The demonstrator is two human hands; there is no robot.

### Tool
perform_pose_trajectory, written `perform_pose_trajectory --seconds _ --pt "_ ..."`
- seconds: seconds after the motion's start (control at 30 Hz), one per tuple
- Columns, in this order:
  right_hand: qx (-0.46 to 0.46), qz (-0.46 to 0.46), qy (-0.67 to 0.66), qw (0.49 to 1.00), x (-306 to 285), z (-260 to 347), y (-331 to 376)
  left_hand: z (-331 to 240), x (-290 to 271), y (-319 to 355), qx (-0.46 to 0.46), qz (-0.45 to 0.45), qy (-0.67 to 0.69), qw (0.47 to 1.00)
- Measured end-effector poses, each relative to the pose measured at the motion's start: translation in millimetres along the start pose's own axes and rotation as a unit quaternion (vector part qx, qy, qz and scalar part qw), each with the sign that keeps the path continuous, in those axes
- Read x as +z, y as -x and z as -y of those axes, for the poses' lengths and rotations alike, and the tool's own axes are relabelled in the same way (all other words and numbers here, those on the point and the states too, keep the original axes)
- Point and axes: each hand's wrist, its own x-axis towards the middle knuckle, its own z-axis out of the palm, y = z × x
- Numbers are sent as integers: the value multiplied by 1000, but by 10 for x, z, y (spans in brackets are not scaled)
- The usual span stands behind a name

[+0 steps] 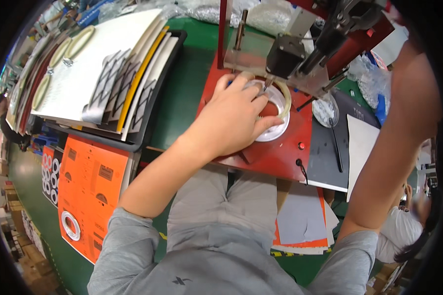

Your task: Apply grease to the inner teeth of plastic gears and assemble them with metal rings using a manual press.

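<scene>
My left hand [235,114] is over a white ring-shaped part [275,133] on the red base [285,160] of a hand press. Its fingers curl over the far left side of the ring and the thumb presses on its near right side. A cream ring [286,94] shows at the ring's right edge. Just above, the metal tip [268,83] of the press comes down close to my fingers, under a dark block [284,55]. My right forearm [391,132] reaches up along the right side; the hand itself is out of the picture.
At the left a black tray [145,123] holds a stack of sheets [120,37] with several cream rings on top. Below it an orange sheet [91,182] carries a white ring [71,226]. Right of the base lie a clear dish [325,110] and a thin black stick [337,150].
</scene>
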Motion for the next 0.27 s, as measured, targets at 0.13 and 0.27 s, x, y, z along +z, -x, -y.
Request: perform_pose_trajectory --seconds 0.13,0.27 --pt "82 58 -217 971 -402 357 -338 113 29 91 3 -47 -15 999" --pt "162 -32 -768 619 -353 403 -541 43 48 103 14 -28 -11 999"
